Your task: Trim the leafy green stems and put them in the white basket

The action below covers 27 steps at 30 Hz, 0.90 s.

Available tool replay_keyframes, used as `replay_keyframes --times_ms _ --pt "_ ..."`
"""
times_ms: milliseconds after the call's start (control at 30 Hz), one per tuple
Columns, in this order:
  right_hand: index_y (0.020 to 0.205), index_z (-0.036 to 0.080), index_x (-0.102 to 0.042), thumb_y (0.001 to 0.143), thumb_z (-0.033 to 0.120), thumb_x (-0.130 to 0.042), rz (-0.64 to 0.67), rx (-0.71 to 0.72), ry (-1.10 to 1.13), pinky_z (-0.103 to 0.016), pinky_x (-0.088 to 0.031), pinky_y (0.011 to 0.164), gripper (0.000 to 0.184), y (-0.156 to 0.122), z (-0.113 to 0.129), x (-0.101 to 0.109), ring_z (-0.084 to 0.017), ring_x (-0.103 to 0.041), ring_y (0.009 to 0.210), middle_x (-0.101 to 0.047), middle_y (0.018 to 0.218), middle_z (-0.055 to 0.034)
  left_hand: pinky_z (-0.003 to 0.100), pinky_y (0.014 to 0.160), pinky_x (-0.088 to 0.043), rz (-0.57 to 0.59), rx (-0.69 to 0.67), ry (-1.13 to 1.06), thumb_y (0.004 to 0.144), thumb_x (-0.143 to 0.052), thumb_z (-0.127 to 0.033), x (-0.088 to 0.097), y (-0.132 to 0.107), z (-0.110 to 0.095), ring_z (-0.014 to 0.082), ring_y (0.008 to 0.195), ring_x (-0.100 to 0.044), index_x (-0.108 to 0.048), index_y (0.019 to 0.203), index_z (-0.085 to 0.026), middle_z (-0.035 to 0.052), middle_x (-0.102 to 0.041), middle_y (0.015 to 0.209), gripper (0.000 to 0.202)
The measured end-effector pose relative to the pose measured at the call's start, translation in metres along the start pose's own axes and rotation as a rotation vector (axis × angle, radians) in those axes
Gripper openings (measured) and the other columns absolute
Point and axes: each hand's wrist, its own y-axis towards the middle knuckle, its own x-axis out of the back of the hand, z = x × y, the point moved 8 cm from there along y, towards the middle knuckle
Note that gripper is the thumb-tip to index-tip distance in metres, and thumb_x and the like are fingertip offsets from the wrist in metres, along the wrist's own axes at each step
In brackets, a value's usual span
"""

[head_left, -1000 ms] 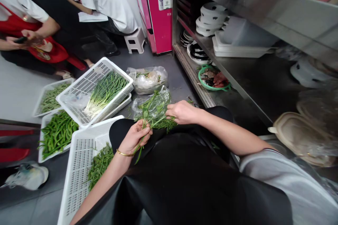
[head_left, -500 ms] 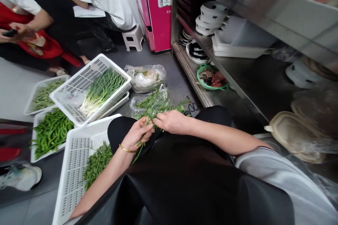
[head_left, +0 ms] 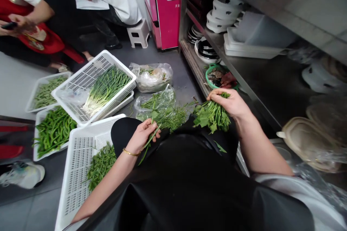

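My left hand (head_left: 146,132), with a gold bangle at the wrist, is closed on a few long green stems (head_left: 148,146) that hang down over the black apron (head_left: 173,180). Off to the right, my right hand (head_left: 229,101) grips a bunch of leafy greens (head_left: 213,115), leaves hanging downward. A loose leaf (head_left: 220,147) lies on the apron below it. Between the hands, beyond my knees, is a heap of thin green stems (head_left: 175,117). Beside my left forearm, a white basket (head_left: 77,173) holds picked leafy greens (head_left: 101,164).
Other baskets hold scallions (head_left: 108,86), green peppers (head_left: 55,126) and green beans (head_left: 45,92). Plastic bags (head_left: 155,77) of greens lie on the floor. A steel shelf (head_left: 249,90) with stacked dishes (head_left: 223,12) stands at right, a green colander (head_left: 214,75) low on it. Two people are at upper left.
My right hand has moved right, away from my left hand, and now grips a bunch of leafy greens. The left hand stays nearly in place with its stems. The view has shifted slightly.
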Motion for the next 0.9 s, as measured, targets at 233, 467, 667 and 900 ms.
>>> replay_keyframes --times_ms 233,467,667,900 --pt "0.071 0.014 -0.063 0.084 0.034 -0.052 0.384 0.166 -0.030 -0.028 -0.044 0.076 0.027 0.003 0.028 -0.050 -0.013 -0.058 0.076 -0.063 0.078 -0.0041 0.022 0.051 -0.043 -0.034 -0.098 0.348 0.071 -0.068 -0.033 -0.006 0.005 -0.022 0.0111 0.052 -0.053 -0.062 0.066 -0.015 0.0007 -0.058 0.060 0.020" --pt "0.076 0.014 -0.061 0.081 0.034 -0.059 0.321 0.243 -0.297 -0.023 -0.042 0.067 0.021 -0.007 0.043 -0.061 -0.012 -0.058 0.070 -0.064 0.076 -0.0026 0.017 0.034 -0.026 -0.070 0.028 0.202 0.071 -0.069 -0.037 0.002 0.000 -0.006 0.0041 0.036 -0.039 -0.063 0.073 -0.014 -0.0019 -0.055 0.054 0.024" --pt "0.122 0.019 -0.053 0.087 0.030 -0.049 0.272 0.286 -0.866 -0.026 -0.042 0.068 0.037 0.010 0.036 -0.105 -0.019 -0.061 0.083 -0.064 0.102 -0.0102 0.016 0.035 -0.025 -0.013 0.026 0.192 0.072 -0.068 -0.037 -0.003 -0.004 -0.009 0.0033 0.037 -0.038 -0.064 0.077 -0.013 -0.0017 -0.056 0.055 0.025" --pt "0.091 0.017 -0.068 0.086 0.032 -0.052 0.588 0.380 -0.727 -0.023 -0.039 0.065 0.023 0.014 0.024 -0.123 -0.015 -0.061 0.075 -0.067 0.086 -0.0065 0.019 0.037 -0.030 0.070 0.009 0.313 0.076 -0.061 -0.042 0.010 -0.017 -0.009 0.0061 0.039 -0.042 -0.065 0.095 -0.012 0.0012 -0.060 0.062 0.036"
